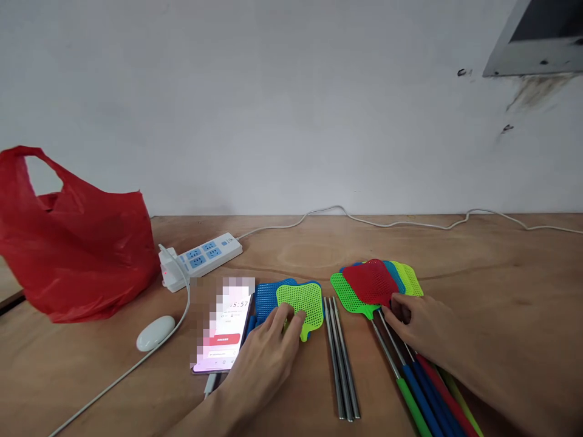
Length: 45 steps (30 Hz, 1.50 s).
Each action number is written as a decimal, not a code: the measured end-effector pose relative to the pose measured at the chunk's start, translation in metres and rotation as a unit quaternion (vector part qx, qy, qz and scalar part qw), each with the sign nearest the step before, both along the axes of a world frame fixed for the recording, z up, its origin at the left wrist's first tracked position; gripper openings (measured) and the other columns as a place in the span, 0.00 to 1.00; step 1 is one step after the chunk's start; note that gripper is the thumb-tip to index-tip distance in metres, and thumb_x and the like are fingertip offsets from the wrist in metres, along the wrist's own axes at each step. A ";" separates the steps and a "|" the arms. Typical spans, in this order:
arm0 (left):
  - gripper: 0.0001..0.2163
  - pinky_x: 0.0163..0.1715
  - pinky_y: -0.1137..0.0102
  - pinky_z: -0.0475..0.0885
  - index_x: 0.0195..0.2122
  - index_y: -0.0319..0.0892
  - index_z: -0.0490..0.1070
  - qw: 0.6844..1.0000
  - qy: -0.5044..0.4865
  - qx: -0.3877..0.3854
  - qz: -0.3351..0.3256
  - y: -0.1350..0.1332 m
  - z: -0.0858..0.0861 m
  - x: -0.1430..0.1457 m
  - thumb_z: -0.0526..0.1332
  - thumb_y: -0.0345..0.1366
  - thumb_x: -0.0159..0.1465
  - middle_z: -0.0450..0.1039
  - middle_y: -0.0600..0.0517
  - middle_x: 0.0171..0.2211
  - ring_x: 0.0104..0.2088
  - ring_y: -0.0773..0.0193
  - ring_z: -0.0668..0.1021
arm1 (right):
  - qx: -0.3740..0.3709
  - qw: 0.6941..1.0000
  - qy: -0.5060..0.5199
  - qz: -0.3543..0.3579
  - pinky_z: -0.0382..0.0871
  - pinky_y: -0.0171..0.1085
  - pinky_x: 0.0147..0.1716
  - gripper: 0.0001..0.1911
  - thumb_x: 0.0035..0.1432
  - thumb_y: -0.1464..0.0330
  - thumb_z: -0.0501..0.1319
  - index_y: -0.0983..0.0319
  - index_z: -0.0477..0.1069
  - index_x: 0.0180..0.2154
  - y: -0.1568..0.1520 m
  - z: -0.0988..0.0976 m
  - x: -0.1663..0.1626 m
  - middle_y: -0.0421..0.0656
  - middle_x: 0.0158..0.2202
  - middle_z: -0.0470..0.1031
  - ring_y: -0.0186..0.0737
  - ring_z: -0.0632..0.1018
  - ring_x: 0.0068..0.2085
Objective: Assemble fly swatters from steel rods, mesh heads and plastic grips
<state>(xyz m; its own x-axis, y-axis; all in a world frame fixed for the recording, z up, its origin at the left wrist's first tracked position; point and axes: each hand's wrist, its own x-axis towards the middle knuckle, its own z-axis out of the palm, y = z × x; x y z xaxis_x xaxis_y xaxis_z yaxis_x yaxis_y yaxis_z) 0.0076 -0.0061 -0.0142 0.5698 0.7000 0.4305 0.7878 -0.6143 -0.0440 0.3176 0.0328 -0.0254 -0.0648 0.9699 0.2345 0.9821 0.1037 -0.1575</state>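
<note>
Fingertips of my left hand (268, 349) rest, apart and slightly bent, on a yellow-green perforated fly swatter head (304, 298). Beneath and beside it lie blue swatter heads (268, 297). My right hand (416, 318) has thumb and finger pinched at the neck of a red fly swatter (370, 280). It lies over a fanned pile with a green swatter head (347, 294) on its left and a yellow one (409, 278) on its right. Coloured handles (421, 394) run toward me, partly under my right forearm. Several bare metal rods (339, 364) lie between my hands.
A lit phone (225, 334) lies left of my left hand, a cable at its lower end. Behind it are a white power strip (212, 252) and a white oval mouse-like object (155, 333). A red plastic bag (86, 249) stands far left. A white cord (401, 223) runs along the wall.
</note>
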 end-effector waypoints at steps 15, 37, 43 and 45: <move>0.02 0.25 0.72 0.72 0.42 0.45 0.63 0.989 -0.077 -0.125 -0.032 -0.005 -0.009 -0.001 0.53 0.32 0.71 0.79 0.53 0.30 0.27 0.59 0.81 | 0.100 0.995 -0.020 -0.016 0.46 0.35 0.22 0.13 0.58 0.58 0.60 0.57 0.62 0.26 -0.008 0.015 -0.005 0.38 0.21 0.71 0.41 0.71 0.21; 0.18 0.29 0.70 0.65 0.35 0.43 0.70 0.916 -0.282 -0.284 -0.013 -0.019 0.020 0.008 0.45 0.43 0.74 0.70 0.54 0.26 0.27 0.63 0.72 | 0.016 0.989 -0.004 0.145 0.42 0.40 0.25 0.07 0.53 0.65 0.59 0.59 0.66 0.24 -0.039 0.019 -0.074 0.42 0.22 0.74 0.42 0.74 0.24; 0.14 0.33 0.69 0.68 0.39 0.45 0.69 0.902 -0.279 -0.331 -0.001 -0.022 0.026 0.012 0.49 0.45 0.73 0.74 0.51 0.33 0.35 0.59 0.75 | 0.013 0.992 0.006 0.122 0.43 0.39 0.24 0.10 0.50 0.67 0.59 0.59 0.63 0.19 -0.038 0.017 -0.073 0.42 0.18 0.72 0.40 0.71 0.22; 0.16 0.39 0.67 0.69 0.36 0.45 0.68 0.900 -0.280 -0.332 -0.027 -0.021 0.024 0.011 0.47 0.45 0.74 0.74 0.50 0.35 0.37 0.59 0.75 | 0.002 0.991 0.065 0.116 0.46 0.38 0.24 0.12 0.49 0.68 0.59 0.59 0.60 0.17 -0.035 0.019 -0.070 0.40 0.16 0.68 0.38 0.68 0.21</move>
<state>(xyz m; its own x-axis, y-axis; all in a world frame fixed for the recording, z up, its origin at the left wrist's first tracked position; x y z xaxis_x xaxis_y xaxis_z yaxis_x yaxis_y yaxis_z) 0.0189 -0.0271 0.0095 0.4350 0.8864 0.1581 0.5404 -0.3975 0.7416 0.2478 -0.0017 -0.0066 -0.2541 0.9317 0.2596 0.9031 0.3246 -0.2810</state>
